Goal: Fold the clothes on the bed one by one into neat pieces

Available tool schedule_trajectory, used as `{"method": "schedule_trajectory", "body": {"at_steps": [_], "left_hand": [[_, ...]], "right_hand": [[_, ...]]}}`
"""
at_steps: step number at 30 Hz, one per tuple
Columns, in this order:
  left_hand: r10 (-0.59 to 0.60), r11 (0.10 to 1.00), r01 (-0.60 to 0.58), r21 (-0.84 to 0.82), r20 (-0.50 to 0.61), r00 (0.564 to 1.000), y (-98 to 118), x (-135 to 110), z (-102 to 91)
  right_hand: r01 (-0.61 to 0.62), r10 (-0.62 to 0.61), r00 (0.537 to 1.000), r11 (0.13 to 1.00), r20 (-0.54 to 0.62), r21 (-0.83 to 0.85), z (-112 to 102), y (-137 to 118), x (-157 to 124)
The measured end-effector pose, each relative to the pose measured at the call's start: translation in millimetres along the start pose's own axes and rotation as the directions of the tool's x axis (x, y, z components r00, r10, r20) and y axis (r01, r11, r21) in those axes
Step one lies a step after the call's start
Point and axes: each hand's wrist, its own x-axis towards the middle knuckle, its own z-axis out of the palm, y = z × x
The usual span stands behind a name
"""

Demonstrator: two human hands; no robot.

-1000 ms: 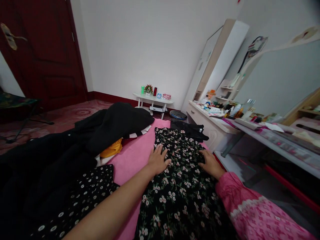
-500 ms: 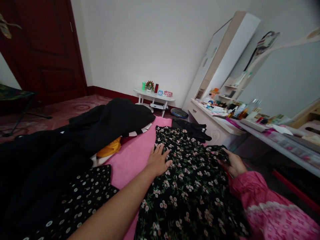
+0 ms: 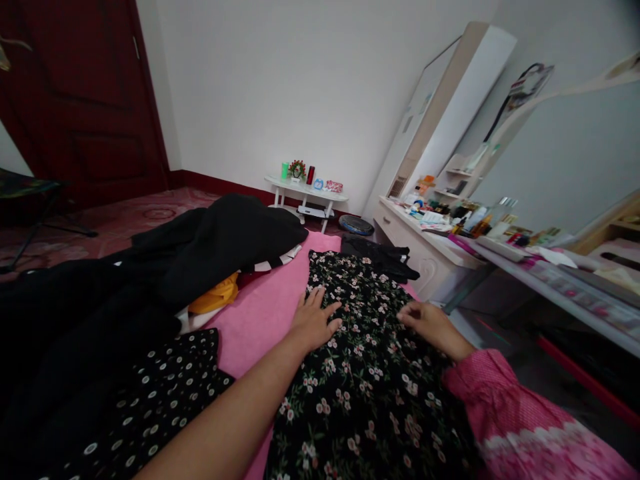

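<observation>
A black floral garment (image 3: 367,373) lies spread on a pink bedsheet (image 3: 263,310). My left hand (image 3: 314,320) lies flat on the garment's left edge, fingers spread and open. My right hand (image 3: 431,323) rests on the garment's right side, fingers stretched forward and low over the cloth, holding nothing that I can see. My right arm wears a pink patterned sleeve (image 3: 505,413).
A pile of black clothes (image 3: 200,247) with a yellow piece (image 3: 215,297) lies to the left, and a dotted black garment (image 3: 150,400) near me. A folded dark item (image 3: 383,257) sits beyond the floral one. A cluttered dresser (image 3: 450,233) stands right; a small white table (image 3: 307,197) stands by the wall.
My right hand had lifted the garment's right edge half a second ago; now it lies back on top of the cloth, further left. My left hand has stayed in place.
</observation>
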Motion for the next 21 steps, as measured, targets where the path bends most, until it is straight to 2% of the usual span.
{"method": "schedule_trajectory", "body": {"at_steps": [7, 11, 14, 16, 19, 21], "left_hand": [[0.007, 1.000, -0.007, -0.004, -0.006, 1.000, 0, 0, -0.5], [0.006, 1.000, -0.006, -0.025, -0.011, 1.000, -3, 0, 2.0], [0.023, 0.998, -0.025, -0.060, -0.029, 0.999, -6, 2, 1.5], [0.029, 0.993, -0.036, -0.111, -0.067, 0.997, -8, 3, -0.3], [-0.048, 0.966, 0.004, -0.260, -0.162, 0.986, -11, 6, -3.3], [-0.105, 0.931, 0.017, -0.364, -0.224, 0.969, -14, 7, -4.0]], "right_hand": [[-0.064, 0.068, 0.986, 0.997, -0.152, 0.034, 47, -18, 50], [-0.080, 0.092, 0.961, 0.995, -0.262, 0.058, 50, -25, 66], [-0.035, 0.063, 0.940, 0.996, -0.337, 0.087, 46, -48, 64], [0.076, -0.029, 0.946, 0.988, -0.322, 0.132, 45, -74, 54], [0.289, -0.246, 0.952, 0.919, -0.183, 0.268, 44, -113, 30], [0.322, -0.302, 0.947, 0.884, -0.114, 0.339, 40, -126, 10]]}}
